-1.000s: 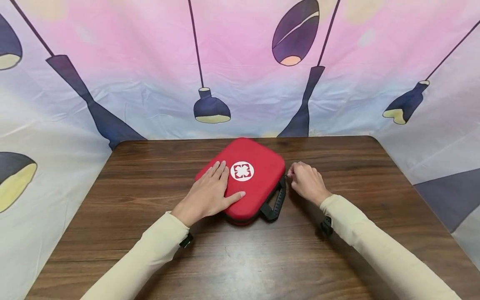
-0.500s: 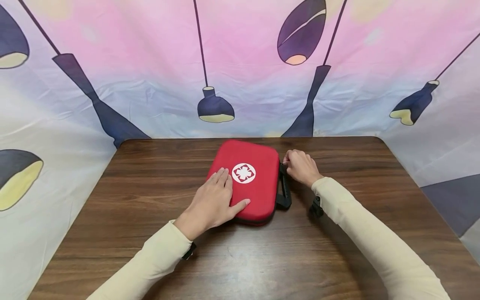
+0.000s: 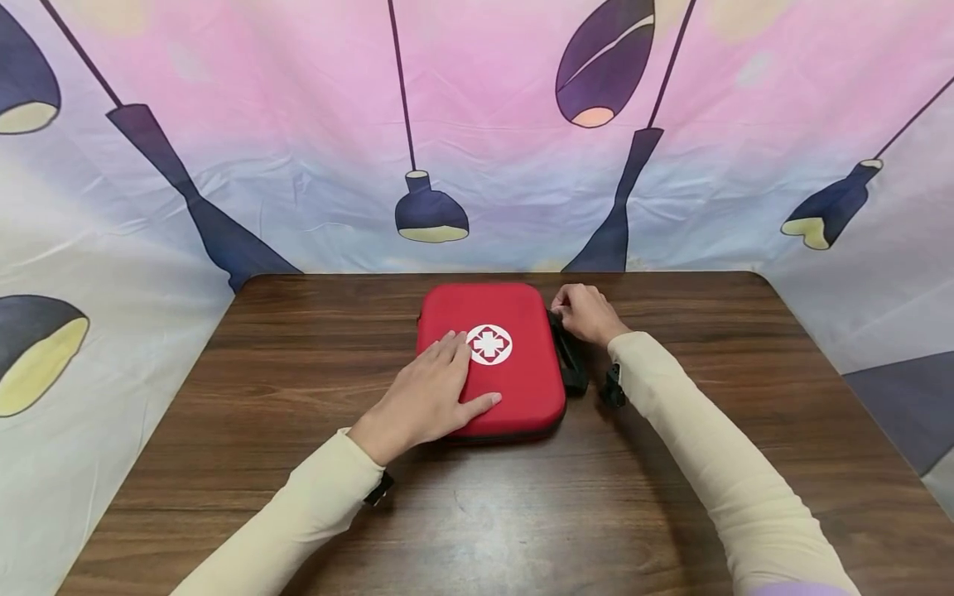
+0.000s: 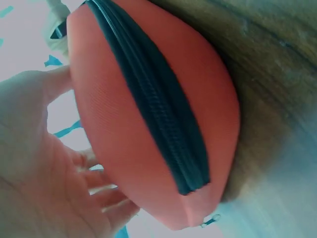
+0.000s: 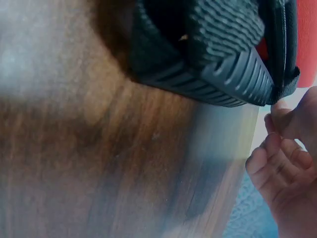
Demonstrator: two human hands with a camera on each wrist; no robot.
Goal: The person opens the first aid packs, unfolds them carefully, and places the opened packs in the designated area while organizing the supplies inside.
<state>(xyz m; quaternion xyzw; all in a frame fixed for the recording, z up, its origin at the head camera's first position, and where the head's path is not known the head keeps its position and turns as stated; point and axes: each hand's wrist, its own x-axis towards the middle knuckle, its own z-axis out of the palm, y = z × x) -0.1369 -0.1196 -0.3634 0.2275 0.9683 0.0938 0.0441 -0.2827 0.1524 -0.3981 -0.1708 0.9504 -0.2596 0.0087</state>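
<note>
A red first-aid case (image 3: 517,393) with a white cross emblem lies flat on the wooden table. My left hand (image 3: 425,393) rests on its lid, left of the emblem, with fingers straight and thumb spread. Along the case's side, the left wrist view shows a black zipper (image 4: 158,111) and a small metal pull (image 4: 212,220) near the zipper tape's end. At the far right corner, beyond the black carry handle (image 3: 572,368), my right hand (image 3: 585,313) has its thumb and fingers pinched together by the zipper line. They appear to pinch a zipper pull, largely hidden by the fingertips.
The brown table (image 3: 298,397) extends around the case on all sides. Behind its far edge hangs a pastel cloth (image 3: 313,165) printed with dark lamps. Each wrist carries a black strap (image 3: 613,385).
The case has turned counterclockwise under my left hand, so its handle side now faces right. My right hand has moved away from me and slightly left, staying by the same corner.
</note>
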